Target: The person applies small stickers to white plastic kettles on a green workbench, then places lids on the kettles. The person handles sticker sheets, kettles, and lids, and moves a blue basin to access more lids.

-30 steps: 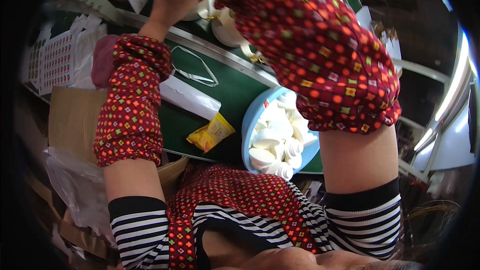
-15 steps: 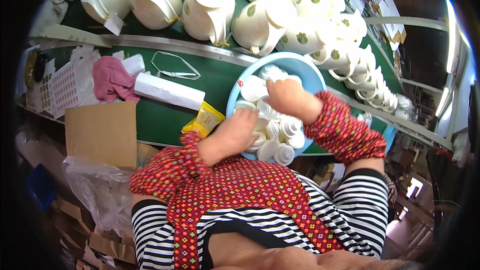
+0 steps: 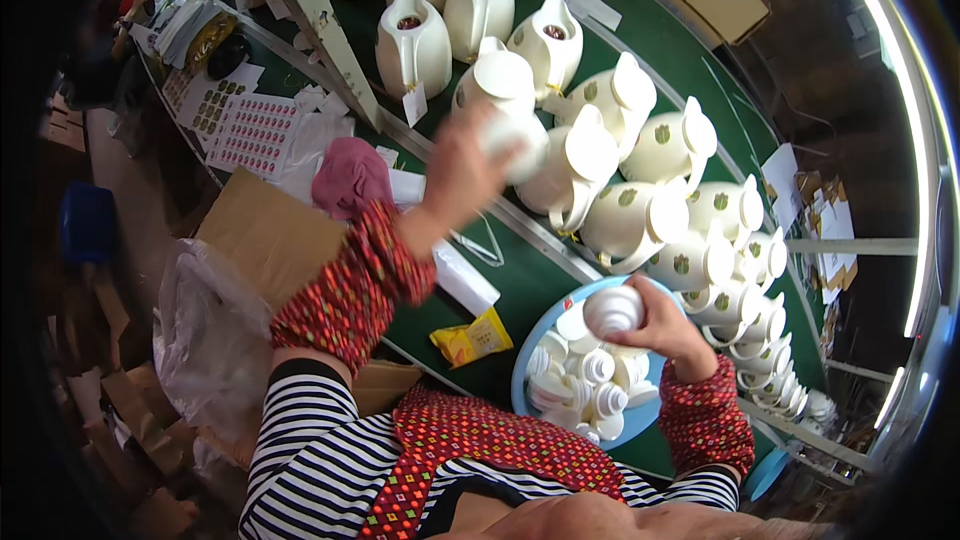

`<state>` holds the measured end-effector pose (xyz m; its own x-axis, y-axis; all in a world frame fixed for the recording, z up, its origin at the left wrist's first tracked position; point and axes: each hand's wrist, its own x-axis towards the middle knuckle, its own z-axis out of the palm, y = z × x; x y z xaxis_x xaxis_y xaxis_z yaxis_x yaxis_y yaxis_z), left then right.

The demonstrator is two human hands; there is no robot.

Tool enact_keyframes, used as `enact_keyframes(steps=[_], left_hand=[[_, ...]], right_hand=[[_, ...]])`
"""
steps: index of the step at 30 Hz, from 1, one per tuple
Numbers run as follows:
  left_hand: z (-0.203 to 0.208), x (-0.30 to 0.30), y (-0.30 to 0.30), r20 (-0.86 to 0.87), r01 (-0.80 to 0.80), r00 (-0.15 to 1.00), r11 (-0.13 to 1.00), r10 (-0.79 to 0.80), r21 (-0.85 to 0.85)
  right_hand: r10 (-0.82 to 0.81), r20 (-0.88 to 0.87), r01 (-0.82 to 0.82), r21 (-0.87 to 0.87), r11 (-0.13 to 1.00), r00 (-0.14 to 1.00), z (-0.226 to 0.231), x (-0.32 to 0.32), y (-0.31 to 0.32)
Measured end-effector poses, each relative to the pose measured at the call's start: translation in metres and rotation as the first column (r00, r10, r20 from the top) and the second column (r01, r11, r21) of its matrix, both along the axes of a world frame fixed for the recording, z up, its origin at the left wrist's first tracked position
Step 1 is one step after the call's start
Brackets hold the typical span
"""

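White ridged lid [image 3: 613, 312]: grasping in right hand [image 3: 660, 325] above blue basin [image 3: 524, 365], near edge of worktop [image 3: 525, 275]; grasping blurred white piece [image 3: 515, 145], probably lid, in left hand [image 3: 465, 170] near jugs [image 3: 582, 162]. Likely carrying lids; next, align carefully.

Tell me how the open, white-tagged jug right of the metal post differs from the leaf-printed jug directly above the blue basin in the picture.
Mouth: the tagged jug gapes open, dark reddish inside, while the leaf-printed jug wears a round white lid.
Decoration: the leaf-printed jug shows a green leaf print; the tagged jug's visible side looks plain.
Shared: both have cream-white bodies.
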<state>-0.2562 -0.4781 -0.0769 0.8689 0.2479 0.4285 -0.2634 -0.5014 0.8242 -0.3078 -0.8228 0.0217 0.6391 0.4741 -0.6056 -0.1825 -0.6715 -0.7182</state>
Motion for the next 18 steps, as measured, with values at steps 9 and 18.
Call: enact_keyframes(steps=[9,18], left_hand=[[-0.040,0.168,0.160,-0.231,-0.653,0.577,0.613,0.783,0.445],[-0.081,0.182,0.178,-0.175,-0.517,0.801,0.809,0.572,0.279]], right_hand=[[0.049,0.850,-0.053,-0.025,0.998,0.525,-0.008,0.230,0.164],[0.420,0.897,-0.127,-0.404,0.906,0.138,-0.098,0.332,0.185]])
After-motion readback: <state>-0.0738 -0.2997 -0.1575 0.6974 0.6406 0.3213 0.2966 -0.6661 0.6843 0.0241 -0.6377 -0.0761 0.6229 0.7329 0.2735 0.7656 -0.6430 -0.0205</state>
